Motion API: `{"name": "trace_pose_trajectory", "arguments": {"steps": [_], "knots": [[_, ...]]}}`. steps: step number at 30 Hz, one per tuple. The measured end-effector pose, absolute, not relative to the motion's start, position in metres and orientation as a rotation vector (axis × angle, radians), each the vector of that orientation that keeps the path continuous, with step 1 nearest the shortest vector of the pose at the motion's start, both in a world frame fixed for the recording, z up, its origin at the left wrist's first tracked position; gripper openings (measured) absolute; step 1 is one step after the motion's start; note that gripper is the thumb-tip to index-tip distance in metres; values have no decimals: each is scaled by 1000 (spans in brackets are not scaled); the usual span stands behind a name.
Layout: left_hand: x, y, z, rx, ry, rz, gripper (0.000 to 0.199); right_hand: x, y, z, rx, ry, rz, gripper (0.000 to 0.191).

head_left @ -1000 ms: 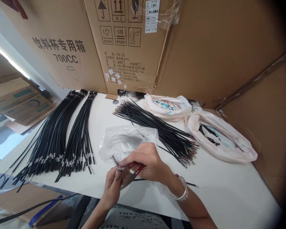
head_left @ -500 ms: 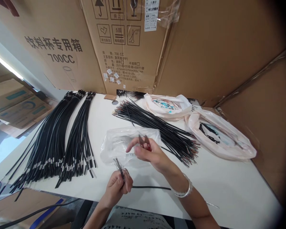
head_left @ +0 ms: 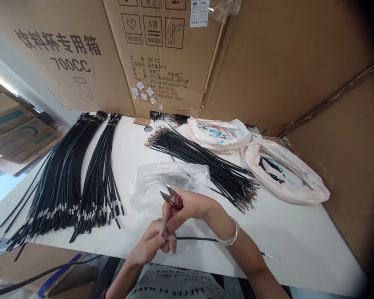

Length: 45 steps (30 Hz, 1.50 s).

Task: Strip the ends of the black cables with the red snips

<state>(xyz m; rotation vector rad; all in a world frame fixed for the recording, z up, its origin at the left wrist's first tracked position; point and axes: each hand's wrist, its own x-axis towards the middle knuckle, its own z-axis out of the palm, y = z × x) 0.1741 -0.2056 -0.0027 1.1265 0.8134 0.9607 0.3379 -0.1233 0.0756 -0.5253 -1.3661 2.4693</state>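
Note:
My left hand point(head_left: 151, 244) is closed around the end of a black cable point(head_left: 196, 238), which runs off to the right beneath my right forearm. Fine bare wire strands point(head_left: 166, 227) stick up out of its grip. A pair of small snips point(head_left: 175, 201) with red handles is tucked in my right hand point(head_left: 191, 206), blades apart and pointing up to the left. The thumb and fingertips of that hand meet the strands just above my left fingers. Behind both hands lies a clear plastic bag point(head_left: 143, 178) on the white table point(head_left: 299, 236).
A pile of black cables with bare ends point(head_left: 202, 160) lies beyond the bag. Long bundles of black cables point(head_left: 65, 170) spread over the left side. Two pale plastic bags point(head_left: 311, 185) with rolled rims sit at right. Tall cardboard point(head_left: 268, 66) walls the back and right.
My right hand has moved left and down, bringing the snips with it, and its fingertips now touch the strands at my left hand. The view has shifted slightly.

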Motion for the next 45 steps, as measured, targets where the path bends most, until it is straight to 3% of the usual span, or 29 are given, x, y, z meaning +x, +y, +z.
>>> {"name": "trace_pose_trajectory", "arguments": {"steps": [7,13,18,21,26,29,34,40,45], "knots": [[172,-201,17,1368,647,870,64,333,-131,74,-341,-1057,2658,22],[164,-197,38,1917,751,1132,44,338,-140,89,-668,-1154,2378,19],[168,-201,39,1980,832,1191,37,342,-138,95,-683,-1239,2317,21],[175,-206,34,1795,926,1209,38,350,-141,108,-792,-1326,1933,18],[182,-207,36,1690,951,1197,28,371,-172,135,-983,-1618,791,24],[186,-207,42,1689,946,1133,23,378,-192,141,-945,-1931,316,29],[196,-205,51,1849,858,1093,24,384,-200,140,-1062,-2124,218,43],[203,-205,54,2157,857,1129,27,391,-192,140,-1103,-2204,102,21],[202,-207,54,2216,896,1151,18,392,-196,143,-1075,-2278,10,17]]}}
